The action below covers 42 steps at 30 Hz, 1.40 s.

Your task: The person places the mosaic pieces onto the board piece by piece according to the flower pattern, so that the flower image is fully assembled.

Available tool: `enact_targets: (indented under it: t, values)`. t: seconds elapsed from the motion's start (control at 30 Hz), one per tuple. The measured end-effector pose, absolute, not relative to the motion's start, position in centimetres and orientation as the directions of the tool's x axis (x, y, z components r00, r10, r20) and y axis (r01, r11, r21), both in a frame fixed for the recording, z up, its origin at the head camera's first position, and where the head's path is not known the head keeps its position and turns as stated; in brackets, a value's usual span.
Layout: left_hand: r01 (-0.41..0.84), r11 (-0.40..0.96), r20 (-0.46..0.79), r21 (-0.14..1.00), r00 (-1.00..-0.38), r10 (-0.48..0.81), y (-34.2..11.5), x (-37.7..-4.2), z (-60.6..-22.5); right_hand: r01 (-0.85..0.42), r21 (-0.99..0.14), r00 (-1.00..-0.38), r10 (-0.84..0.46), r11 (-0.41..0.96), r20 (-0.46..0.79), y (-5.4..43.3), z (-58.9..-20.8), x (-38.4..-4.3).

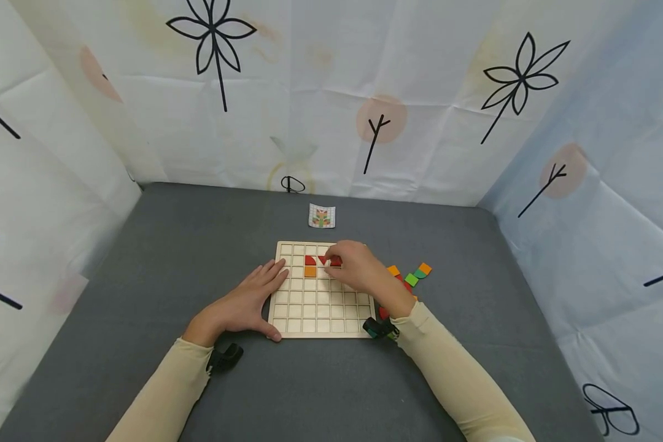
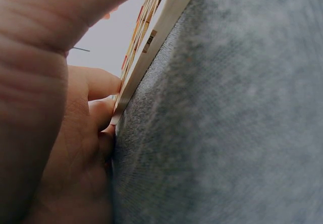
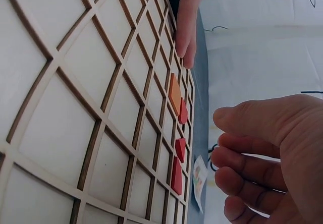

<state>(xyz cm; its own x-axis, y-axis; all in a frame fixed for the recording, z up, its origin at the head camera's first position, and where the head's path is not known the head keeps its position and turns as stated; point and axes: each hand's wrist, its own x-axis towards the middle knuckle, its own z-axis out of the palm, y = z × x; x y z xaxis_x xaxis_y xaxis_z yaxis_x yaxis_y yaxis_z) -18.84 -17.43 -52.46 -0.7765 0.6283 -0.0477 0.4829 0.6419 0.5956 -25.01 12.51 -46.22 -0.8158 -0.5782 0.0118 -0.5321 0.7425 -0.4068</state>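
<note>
Pale, unvarnished-looking wood makes up the gridded board [image 1: 310,311] at the centre of the head view, matt on top, its side edge smooth and plain-grained in the left wrist view. The red pieces [image 1: 310,260] and the orange piece [image 1: 310,271] have smooth, evenly coloured faces; whether painted wood or plastic cannot be told. Dark grey cloth with a rough, matt weave covers the counter [image 1: 309,393]. The small card [image 1: 321,216] at upper centre looks like printed paper. Behind hangs creased, matt printed fabric [image 1: 442,92]. The sleeves [image 1: 162,393] at lower left and lower right are soft, dull cream cloth.
</note>
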Motion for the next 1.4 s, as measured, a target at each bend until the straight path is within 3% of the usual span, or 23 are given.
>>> enact_targets:
  t: [1.4]
  values:
    - [0.501, 0.642, -0.04, 0.581, -0.77, 0.637, -17.5, -18.9, -52.4, -0.468, -0.427, -0.866, -0.497, 0.774, 0.048, 17.7, -45.0, -25.1]
